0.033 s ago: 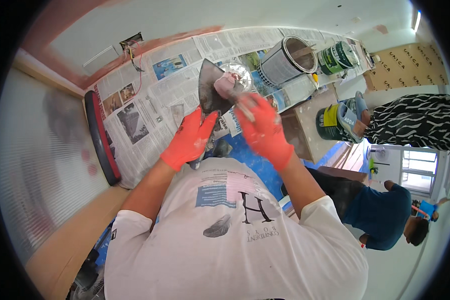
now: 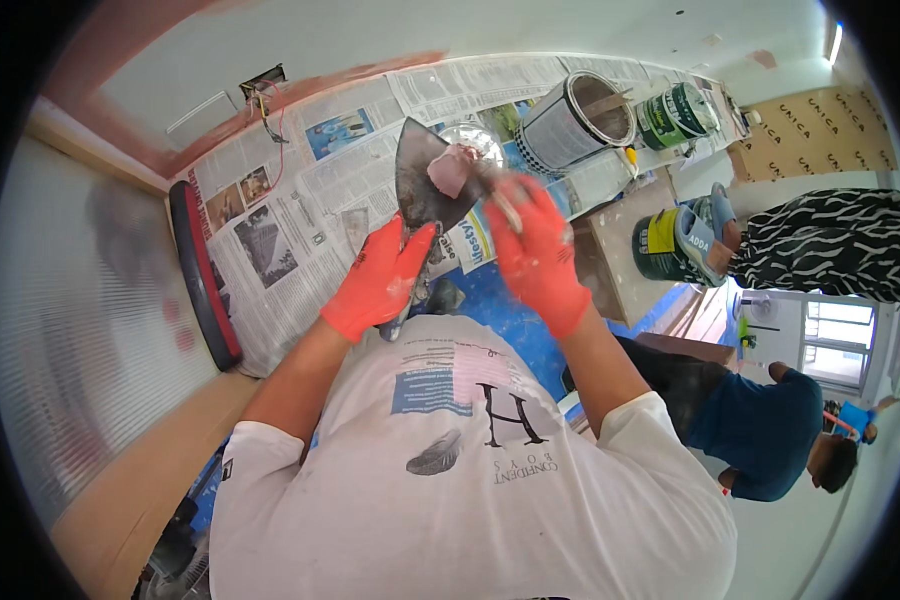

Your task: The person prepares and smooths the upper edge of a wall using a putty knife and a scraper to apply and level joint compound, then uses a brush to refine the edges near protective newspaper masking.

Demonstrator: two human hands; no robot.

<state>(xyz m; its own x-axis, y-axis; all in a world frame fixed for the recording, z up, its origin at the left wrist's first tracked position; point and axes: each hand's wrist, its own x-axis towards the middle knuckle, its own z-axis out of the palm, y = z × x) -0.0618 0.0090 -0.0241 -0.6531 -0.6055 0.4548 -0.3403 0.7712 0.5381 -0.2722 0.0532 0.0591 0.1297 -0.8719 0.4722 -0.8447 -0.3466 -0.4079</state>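
My left hand (image 2: pixel 378 275), in an orange glove, is wrapped round the handle of a wide, dark putty knife (image 2: pixel 417 170), its blade pointing away from me. A lump of pinkish putty (image 2: pixel 449 174) lies on that blade. My right hand (image 2: pixel 533 250), also in an orange glove and partly blurred, grips a narrow scraper (image 2: pixel 508 212). Its blurred blade is at the right side of the putty. Just behind the putty sits a shiny silver round dish (image 2: pixel 480 143), partly hidden by the putty knife.
Newspaper (image 2: pixel 315 190) covers the worktop. An open grey bucket (image 2: pixel 560 130) with a stick and a green tub (image 2: pixel 670 115) stand at the back right. Loose wires hang from a wall box (image 2: pixel 263 85). On the right are a person in patterned clothing (image 2: pixel 820 245) and another in dark blue (image 2: pixel 755 430).
My right hand and the scraper have shifted slightly to the right. The putty on the wide blade looks flatter and more spread out. My left hand has stayed in place.
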